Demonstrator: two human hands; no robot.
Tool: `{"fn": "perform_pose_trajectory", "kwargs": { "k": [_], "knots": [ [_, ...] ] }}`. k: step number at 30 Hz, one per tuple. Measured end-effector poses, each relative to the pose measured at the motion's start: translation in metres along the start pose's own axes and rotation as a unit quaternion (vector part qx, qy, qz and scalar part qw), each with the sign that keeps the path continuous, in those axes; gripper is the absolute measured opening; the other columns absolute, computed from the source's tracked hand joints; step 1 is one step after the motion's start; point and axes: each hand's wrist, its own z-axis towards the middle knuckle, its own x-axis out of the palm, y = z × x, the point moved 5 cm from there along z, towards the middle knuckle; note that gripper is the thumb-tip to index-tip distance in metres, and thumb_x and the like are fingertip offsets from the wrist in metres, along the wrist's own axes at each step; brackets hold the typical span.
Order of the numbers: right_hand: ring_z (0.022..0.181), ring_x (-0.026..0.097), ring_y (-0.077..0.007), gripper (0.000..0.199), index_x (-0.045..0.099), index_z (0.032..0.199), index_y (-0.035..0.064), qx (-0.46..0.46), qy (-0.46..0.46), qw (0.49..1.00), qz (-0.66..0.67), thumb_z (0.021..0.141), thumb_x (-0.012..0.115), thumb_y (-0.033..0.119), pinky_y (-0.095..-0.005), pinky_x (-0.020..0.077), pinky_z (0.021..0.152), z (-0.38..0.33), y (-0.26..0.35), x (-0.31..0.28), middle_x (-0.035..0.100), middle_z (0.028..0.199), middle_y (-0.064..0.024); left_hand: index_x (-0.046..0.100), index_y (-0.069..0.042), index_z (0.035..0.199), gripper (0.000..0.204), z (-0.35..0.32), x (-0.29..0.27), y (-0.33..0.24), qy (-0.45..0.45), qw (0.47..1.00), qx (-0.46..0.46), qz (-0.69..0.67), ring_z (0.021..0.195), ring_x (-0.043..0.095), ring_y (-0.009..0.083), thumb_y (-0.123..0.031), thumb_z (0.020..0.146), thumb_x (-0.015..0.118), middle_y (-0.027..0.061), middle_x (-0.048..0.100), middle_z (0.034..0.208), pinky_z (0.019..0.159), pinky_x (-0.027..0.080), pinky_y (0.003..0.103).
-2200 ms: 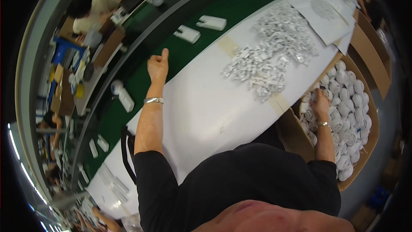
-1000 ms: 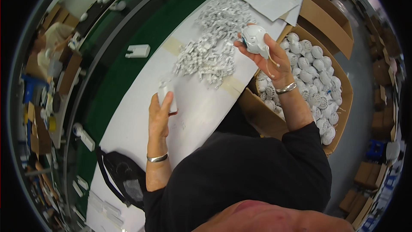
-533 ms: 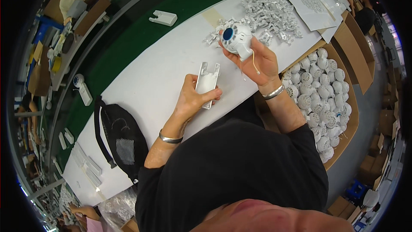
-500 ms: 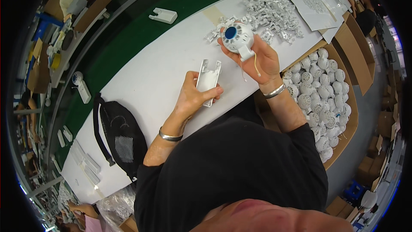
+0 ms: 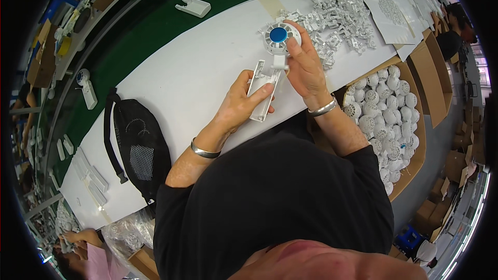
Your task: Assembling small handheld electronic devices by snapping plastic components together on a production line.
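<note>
My left hand (image 5: 239, 101) is closed round a white plastic handle shell (image 5: 255, 108), its thumb lying across the hollow open face. In my right hand (image 5: 307, 70) is a white round fan head (image 5: 278, 35) with slotted vents and a blue disc at its centre. The neck of the fan head (image 5: 280, 62) is at the upper end of the shell, overlapping it in view; whether it is seated there I cannot tell. Some fingers of both hands are hidden behind the parts.
Small white plastic parts (image 5: 342, 21) are heaped on the white table (image 5: 197, 67). A cardboard box (image 5: 419, 148) on the right holds many white fan heads. A black bag (image 5: 140, 140) lies at left. Beyond the table, a green belt (image 5: 155, 36) carries a white shell (image 5: 193, 7).
My right hand has lowered the fan head and turned it so that its neck points down at the shell. My left hand has moved slightly right and up, bringing both parts together.
</note>
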Motion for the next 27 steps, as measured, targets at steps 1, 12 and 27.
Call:
{"fn": "perform_pose_trajectory", "kwargs": {
  "k": [1,12,27],
  "knots": [
    [0.097,0.053,-0.0151,0.044,0.041,0.132,0.0066,0.005,0.01,1.0,0.002,0.091,0.055,0.009,-0.0284,0.0407,0.089,0.0,-0.001,0.0,0.056,0.111,-0.0099,0.04,0.002,0.124,0.048,0.0,-0.001,0.001,0.0,1.0,0.004,-0.003,0.065,0.066,0.0186,-0.025,0.091,0.062,0.0132,0.062,0.086,0.059,0.052,0.023],
    [0.098,0.054,-0.0159,0.048,0.04,0.133,0.0052,0.064,0.061,0.995,-0.052,0.088,0.056,0.002,-0.0289,0.0413,0.09,0.002,-0.005,-0.001,0.056,0.112,-0.0111,0.043,0.002,0.111,0.036,0.001,-0.003,0.001,-0.006,1.0,-0.012,-0.014,0.06,0.064,0.019,-0.023,0.092,0.061,0.0148,0.061,0.084,0.052,0.052,0.025],
    [0.097,0.054,-0.0149,0.044,0.041,0.134,0.0058,0.183,0.144,0.971,-0.054,0.092,0.052,0.005,-0.0293,0.0419,0.091,0.002,-0.017,-0.006,0.057,0.113,-0.0097,0.053,-0.001,0.112,0.034,-0.001,-0.004,0.0,-0.025,0.999,0.009,-0.032,0.058,0.063,0.0166,-0.029,0.094,0.057,0.0111,0.065,0.082,0.054,0.051,0.023]
  ]
}}
